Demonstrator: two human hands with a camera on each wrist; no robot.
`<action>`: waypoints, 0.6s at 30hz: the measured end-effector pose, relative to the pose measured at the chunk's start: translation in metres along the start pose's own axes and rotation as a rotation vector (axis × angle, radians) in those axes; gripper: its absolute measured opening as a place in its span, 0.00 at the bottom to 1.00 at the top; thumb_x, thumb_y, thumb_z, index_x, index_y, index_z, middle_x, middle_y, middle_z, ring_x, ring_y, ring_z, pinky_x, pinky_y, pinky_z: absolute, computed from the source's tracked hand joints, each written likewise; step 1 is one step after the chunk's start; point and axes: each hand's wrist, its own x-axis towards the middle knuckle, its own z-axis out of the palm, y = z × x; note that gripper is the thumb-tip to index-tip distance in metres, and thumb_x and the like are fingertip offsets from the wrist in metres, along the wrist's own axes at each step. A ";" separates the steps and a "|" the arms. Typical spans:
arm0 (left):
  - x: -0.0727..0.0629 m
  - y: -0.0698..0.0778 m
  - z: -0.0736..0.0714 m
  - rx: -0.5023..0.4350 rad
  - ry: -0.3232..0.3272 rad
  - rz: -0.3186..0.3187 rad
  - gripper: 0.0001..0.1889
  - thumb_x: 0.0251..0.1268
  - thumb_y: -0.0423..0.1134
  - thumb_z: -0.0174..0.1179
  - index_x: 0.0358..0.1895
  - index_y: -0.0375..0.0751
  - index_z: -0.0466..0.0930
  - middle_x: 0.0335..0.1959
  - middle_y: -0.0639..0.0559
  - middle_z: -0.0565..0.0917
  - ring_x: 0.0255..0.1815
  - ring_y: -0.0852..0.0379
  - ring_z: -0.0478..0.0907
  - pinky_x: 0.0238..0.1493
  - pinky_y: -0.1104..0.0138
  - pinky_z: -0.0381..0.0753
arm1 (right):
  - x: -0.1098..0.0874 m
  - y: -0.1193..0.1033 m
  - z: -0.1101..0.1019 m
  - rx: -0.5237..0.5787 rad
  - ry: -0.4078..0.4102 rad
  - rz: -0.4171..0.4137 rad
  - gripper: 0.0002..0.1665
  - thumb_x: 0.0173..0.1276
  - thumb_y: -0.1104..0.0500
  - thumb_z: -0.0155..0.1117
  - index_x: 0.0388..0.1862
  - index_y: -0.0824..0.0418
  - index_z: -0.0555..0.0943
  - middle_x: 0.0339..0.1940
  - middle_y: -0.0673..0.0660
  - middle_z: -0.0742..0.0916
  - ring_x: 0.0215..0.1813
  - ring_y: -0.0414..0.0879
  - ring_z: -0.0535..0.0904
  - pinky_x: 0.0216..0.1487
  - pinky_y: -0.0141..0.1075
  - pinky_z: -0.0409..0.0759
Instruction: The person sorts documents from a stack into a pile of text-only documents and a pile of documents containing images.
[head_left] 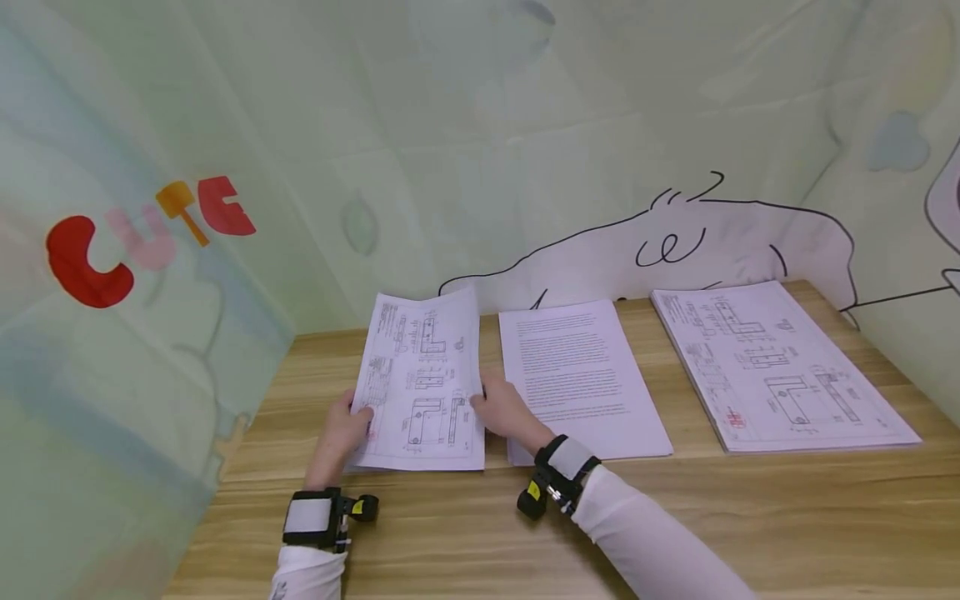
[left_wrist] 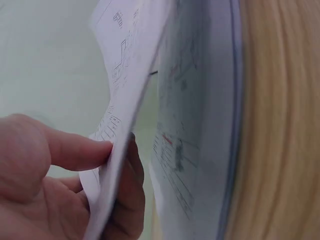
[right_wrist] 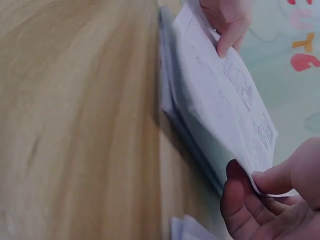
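Both hands hold a white paper sheet (head_left: 423, 383) printed with technical drawings, raised above a stack of similar sheets (left_wrist: 200, 120) at the left of the table. My left hand (head_left: 347, 429) pinches its left edge, thumb on the printed face and fingers behind, as the left wrist view shows. At the opposite edge my right hand (head_left: 506, 408) pinches it between thumb (right_wrist: 280, 177) and fingers. The sheet bows slightly, with a gap between it and the stack below. A red mark shows near the left thumb.
Right of the held sheet lies a stack of text pages (head_left: 577, 375). Farther right is a thicker stack of drawing sheets (head_left: 787, 375) with a red stamp. All rest on a wooden table (head_left: 450, 533), backed by a printed curtain (head_left: 375, 150).
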 end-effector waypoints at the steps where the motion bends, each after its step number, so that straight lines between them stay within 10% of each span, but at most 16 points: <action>1: 0.001 -0.003 0.000 0.005 0.005 -0.004 0.21 0.67 0.35 0.43 0.62 0.34 0.61 0.51 0.40 0.72 0.46 0.48 0.69 0.41 0.63 0.69 | 0.001 0.000 0.002 -0.013 0.005 -0.014 0.25 0.68 0.62 0.48 0.63 0.64 0.64 0.34 0.55 0.79 0.28 0.42 0.75 0.25 0.34 0.73; 14: 0.004 -0.016 -0.006 -0.067 0.055 -0.032 0.25 0.65 0.36 0.48 0.65 0.35 0.60 0.51 0.39 0.72 0.43 0.49 0.72 0.24 0.76 0.68 | 0.008 -0.001 0.013 -0.152 0.058 0.039 0.13 0.65 0.57 0.57 0.44 0.64 0.75 0.19 0.52 0.78 0.16 0.41 0.74 0.15 0.32 0.71; 18: 0.004 -0.017 -0.008 -0.085 0.083 -0.034 0.24 0.65 0.35 0.48 0.64 0.33 0.63 0.51 0.39 0.71 0.46 0.48 0.70 0.32 0.72 0.69 | 0.008 -0.003 0.014 -0.185 0.055 0.073 0.13 0.64 0.53 0.58 0.36 0.63 0.76 0.17 0.53 0.77 0.15 0.42 0.74 0.15 0.33 0.70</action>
